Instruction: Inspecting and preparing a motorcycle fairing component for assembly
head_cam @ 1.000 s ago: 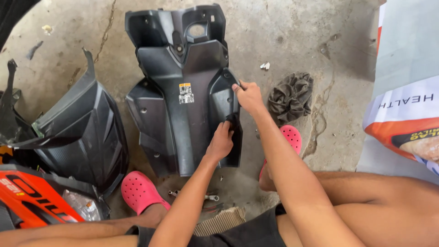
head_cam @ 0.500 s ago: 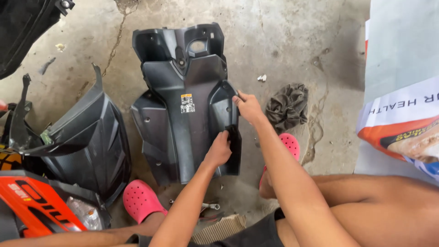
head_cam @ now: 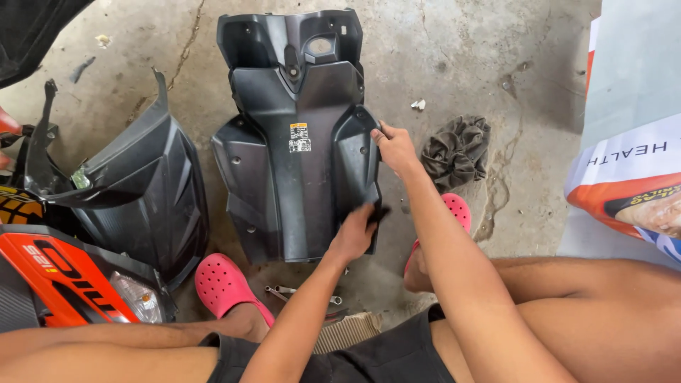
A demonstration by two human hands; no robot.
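Just two hands (head_cam: 355, 237) (head_cam: 394, 145), one black panel (head_cam: 298, 184)

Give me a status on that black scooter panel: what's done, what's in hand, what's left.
Done: the large black panel is off the scooter and lies on the concrete floor, beside another removed black cover. In hand: the right hand grips its right edge, while the left hand presses a dark piece against the lower right edge. Left: the panel remains unmounted; small metal tools wait below it.
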